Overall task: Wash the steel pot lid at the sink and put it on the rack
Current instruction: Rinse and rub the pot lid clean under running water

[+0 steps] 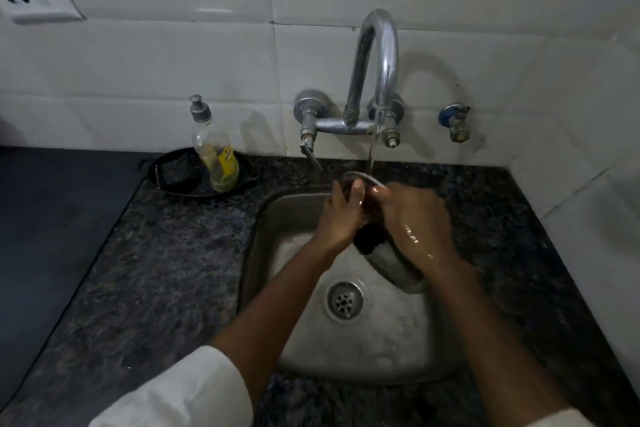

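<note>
Both hands hold the steel pot lid (pixel 391 263) over the sink (pixel 263 253) — the left hand (pixel 337 215) closed on its near-left edge, the right hand (pixel 414 222) wrapped over its upper face. Water from the tap (pixel 375 62) lands just beyond the fingers, on the far rim. I'd turn the lid slowly within the grip — rinsing every part — and keep the left thumb firm, since wet steel likely slips.

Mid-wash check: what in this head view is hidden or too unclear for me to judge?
- Steel pot lid: mostly covered by the left hand and right hand; its cleanliness is unreadable.
- Dark item between the palms: shadowed; knob or scrubber, cannot tell.
- Rack: nowhere in view.
- Bottle label: too small and dim.
</note>
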